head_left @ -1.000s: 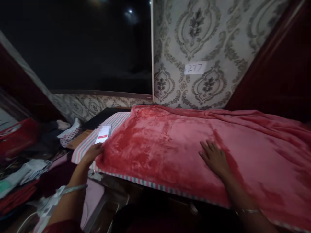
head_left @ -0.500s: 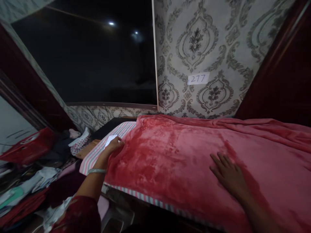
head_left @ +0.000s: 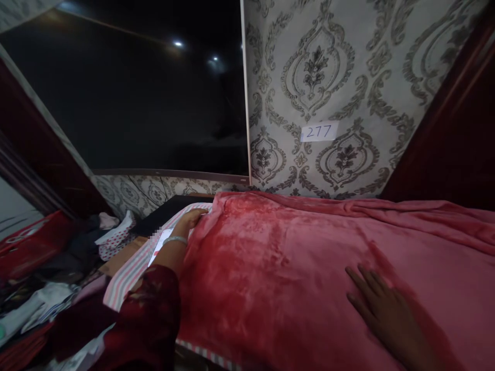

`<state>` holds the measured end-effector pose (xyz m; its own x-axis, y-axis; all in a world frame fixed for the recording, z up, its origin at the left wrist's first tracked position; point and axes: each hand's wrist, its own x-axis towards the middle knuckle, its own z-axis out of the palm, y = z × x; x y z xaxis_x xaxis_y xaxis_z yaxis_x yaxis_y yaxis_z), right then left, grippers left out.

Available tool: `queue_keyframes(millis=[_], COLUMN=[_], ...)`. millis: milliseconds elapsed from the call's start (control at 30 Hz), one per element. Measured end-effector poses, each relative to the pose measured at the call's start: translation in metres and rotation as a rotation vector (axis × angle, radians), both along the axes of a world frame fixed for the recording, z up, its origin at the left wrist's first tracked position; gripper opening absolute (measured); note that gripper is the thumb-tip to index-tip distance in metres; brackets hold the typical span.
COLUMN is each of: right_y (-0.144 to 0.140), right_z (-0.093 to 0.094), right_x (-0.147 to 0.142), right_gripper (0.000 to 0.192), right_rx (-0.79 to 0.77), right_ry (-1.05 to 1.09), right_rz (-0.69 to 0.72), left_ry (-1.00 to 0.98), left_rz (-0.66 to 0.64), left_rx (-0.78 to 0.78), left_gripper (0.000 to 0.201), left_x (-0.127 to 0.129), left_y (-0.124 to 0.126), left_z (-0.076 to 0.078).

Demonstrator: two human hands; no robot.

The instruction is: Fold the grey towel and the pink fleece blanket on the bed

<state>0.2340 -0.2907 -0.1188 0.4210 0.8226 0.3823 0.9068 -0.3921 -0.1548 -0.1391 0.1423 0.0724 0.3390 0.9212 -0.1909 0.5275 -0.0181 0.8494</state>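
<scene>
Red blanket, lower centre to lower right of frame, overlying a striped cloth. Right hand, lower right: flat on the blanket, fingers extended, grip released. Left hand, left of centre: at the blanket's edge; grip cannot be determined.

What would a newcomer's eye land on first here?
First, the red blanket spread across the foreground, the right hand on it and the left hand at its left edge. Then the large dark screen at upper left and the paper marked 277 on the patterned wall.
</scene>
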Motion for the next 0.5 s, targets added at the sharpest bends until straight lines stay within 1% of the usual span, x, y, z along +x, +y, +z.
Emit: queue_keyframes(millis=[67, 133, 200, 267, 367, 433, 500], right_y=[0.0, -0.001, -0.002, -0.003, -0.004, -0.004, -0.003], right_z=[0.0, 0.0, 0.0, -0.001, -0.002, 0.0, 0.004], right_x=[0.001, 0.001, 0.001, 0.001, 0.0, -0.001, -0.004], right_gripper=[0.066, 0.065, 0.065, 0.065, 0.066, 0.064, 0.063], right_rx=[0.024, 0.021, 0.006, -0.008, -0.011, 0.01, 0.037], right_ry=[-0.004, 0.001, 0.018, 0.036, 0.046, 0.033, 0.006], right_rz=[-0.002, 0.002, 0.005, 0.004, -0.01, -0.02, -0.024], left_ry=[-0.027, -0.039, -0.028, 0.022, 0.192, 0.348, 0.509], left_rz=[-0.028, -0.038, -0.02, 0.03, 0.107, 0.127, 0.137], left_rx=[0.005, 0.045, 0.116, 0.217, 0.359, 0.405, 0.427], left_gripper=[0.047, 0.047, 0.046, 0.045, 0.05, 0.051, 0.051], left_x=[0.007, 0.011, 0.011, 0.01, 0.009, 0.01, 0.012], left_y=[0.006, 0.011, 0.016, 0.02, 0.023, 0.024, 0.023], left_z=[-0.001, -0.004, -0.008, -0.014, -0.027, -0.036, -0.041])
